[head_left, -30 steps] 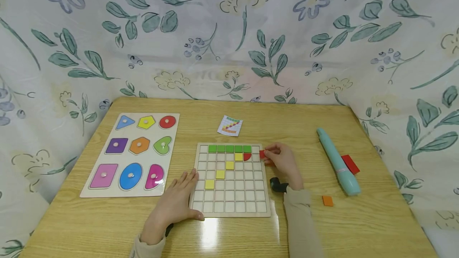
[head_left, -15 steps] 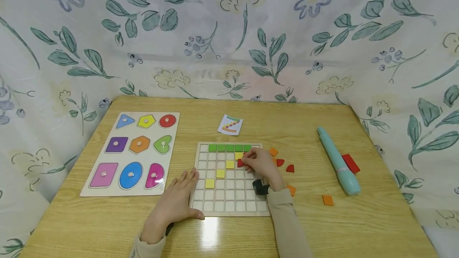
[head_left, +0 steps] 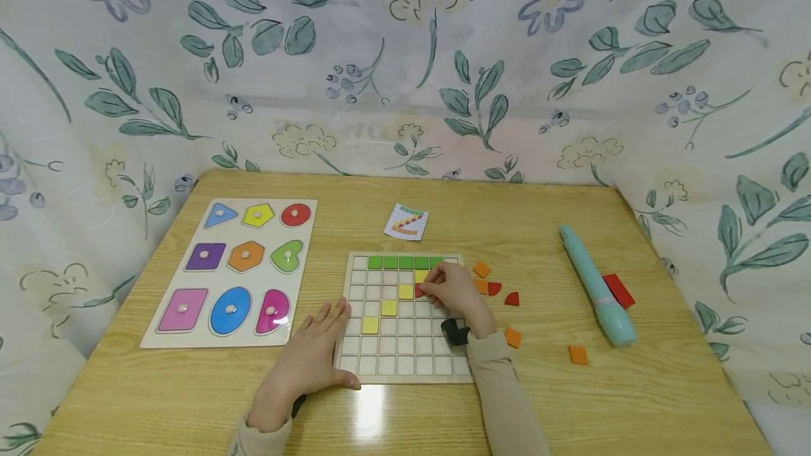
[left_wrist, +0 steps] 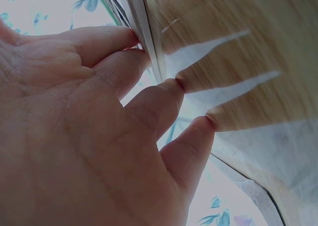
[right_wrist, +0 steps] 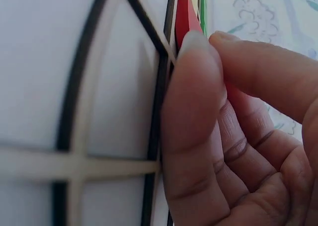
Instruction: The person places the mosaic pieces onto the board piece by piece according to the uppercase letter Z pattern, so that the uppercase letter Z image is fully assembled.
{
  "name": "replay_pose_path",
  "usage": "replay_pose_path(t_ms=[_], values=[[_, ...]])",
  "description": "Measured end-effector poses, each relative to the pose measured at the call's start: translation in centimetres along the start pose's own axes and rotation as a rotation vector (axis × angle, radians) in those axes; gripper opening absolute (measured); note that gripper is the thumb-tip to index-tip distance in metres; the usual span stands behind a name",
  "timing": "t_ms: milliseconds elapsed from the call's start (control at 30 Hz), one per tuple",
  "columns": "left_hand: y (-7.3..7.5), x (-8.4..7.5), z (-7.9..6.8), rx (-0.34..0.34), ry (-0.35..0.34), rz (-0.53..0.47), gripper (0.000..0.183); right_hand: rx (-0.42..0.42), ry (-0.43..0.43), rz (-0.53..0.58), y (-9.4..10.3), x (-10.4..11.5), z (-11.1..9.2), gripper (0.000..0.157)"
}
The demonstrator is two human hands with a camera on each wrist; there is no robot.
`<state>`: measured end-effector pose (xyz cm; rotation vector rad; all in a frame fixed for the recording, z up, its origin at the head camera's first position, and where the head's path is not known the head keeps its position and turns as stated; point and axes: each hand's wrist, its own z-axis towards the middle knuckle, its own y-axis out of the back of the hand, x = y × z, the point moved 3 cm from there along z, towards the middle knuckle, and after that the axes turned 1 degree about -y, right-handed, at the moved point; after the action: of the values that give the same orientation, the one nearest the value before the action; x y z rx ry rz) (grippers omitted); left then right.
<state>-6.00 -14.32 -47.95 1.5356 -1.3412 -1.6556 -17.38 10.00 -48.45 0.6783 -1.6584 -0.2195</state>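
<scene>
Right hand (head_left: 455, 293): fingers pinch one red piece (right_wrist: 185, 20) at the board (head_left: 415, 346); direction, long axis obscured. Left hand (head_left: 312, 348): fingers outstretched against board's left edge. Board carries five green squares (head_left: 406, 263), four yellow squares (head_left: 389, 307).

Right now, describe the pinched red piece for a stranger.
Find the pale grid board on the table. There, right of a yellow square, the right hand pinches the red piece; two red quarter-circles lie loose off the board.
</scene>
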Motion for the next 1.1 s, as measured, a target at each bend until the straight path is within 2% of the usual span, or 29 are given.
replay_pose_path(t_ms=[167,500,667,800,1100], values=[[0.1,-0.1,0.0,-0.007,0.003,0.005,0.121,-0.008,0.013,0.004,-0.1,0.1,0.1,0.01],[-0.1,0.0,0.0,-0.003,0.002,0.002,0.122,-0.039,0.042,-0.113,-0.4,0.5,-0.1,0.01],[-0.2,0.0,0.1,-0.005,0.001,0.008,0.121,-0.027,0.034,-0.038,0.0,0.1,-0.2,0.01],[-0.2,0.0,0.1,0.001,0.003,0.0,0.122,-0.051,0.004,0.014,1.3,-0.8,-0.5,0.012],[-0.3,0.2,0.1,-0.004,-0.003,0.017,0.122,-0.187,-0.022,0.025,6.5,-3.4,-1.8,0.02]])
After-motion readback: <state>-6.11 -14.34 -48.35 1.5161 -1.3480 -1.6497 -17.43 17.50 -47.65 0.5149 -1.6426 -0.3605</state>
